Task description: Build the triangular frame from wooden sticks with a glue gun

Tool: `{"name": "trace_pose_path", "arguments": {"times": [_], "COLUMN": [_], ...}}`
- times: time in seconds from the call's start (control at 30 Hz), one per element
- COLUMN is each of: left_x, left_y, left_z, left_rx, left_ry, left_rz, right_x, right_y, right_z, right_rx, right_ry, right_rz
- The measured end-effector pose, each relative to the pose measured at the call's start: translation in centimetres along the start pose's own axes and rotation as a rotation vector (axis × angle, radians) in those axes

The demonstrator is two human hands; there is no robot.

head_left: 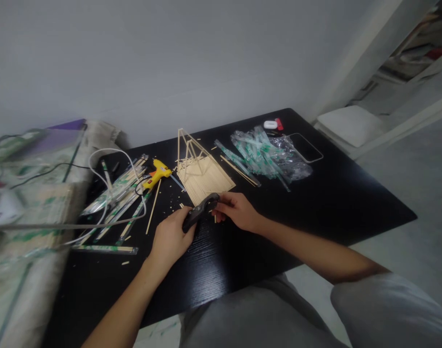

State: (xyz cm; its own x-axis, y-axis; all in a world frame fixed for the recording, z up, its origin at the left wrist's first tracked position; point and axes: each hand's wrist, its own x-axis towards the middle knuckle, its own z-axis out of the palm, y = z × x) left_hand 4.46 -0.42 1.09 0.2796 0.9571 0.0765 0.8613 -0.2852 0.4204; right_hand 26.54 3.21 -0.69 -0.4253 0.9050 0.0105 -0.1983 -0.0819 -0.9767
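Observation:
My left hand [173, 233] is wrapped around the dark handles of a hand cutter [196, 213] with curved jaws, resembling pruning shears. My right hand [238, 210] is closed at the jaw end, pinching a thin wooden stick [216, 219]; most of the stick is hidden by the fingers. Just beyond both hands lies a flat panel of pale sticks [210, 180] set side by side. A pointed frame of sticks [186, 145] rises from the panel's far left part.
A yellow glue gun [158, 174] lies left of the panel, near wrapped chopsticks [114, 203] and a looping white cable [143, 186]. Empty plastic wrappers [259, 150], a phone [303, 148] and a white case [270, 124] lie right on the black table [325, 203].

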Motion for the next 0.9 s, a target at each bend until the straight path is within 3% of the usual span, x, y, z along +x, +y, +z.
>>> {"name": "trace_pose_path", "arguments": {"times": [0.17,0.43,0.9], "left_x": [-0.05,0.07,-0.06], "left_y": [0.07,0.11,0.17], "left_z": [-0.01,-0.06,-0.09], "left_rx": [0.029,-0.021,0.033], "left_ry": [-0.039,0.024,-0.024], "left_rz": [-0.066,0.011,-0.023], "right_x": [-0.11,-0.03,-0.20], "right_y": [-0.26,-0.04,-0.50], "right_z": [0.13,-0.03,0.16], "right_rx": [-0.007,-0.016,-0.030], "right_ry": [0.001,0.000,0.009], "right_rz": [-0.002,-0.012,-0.021]}}
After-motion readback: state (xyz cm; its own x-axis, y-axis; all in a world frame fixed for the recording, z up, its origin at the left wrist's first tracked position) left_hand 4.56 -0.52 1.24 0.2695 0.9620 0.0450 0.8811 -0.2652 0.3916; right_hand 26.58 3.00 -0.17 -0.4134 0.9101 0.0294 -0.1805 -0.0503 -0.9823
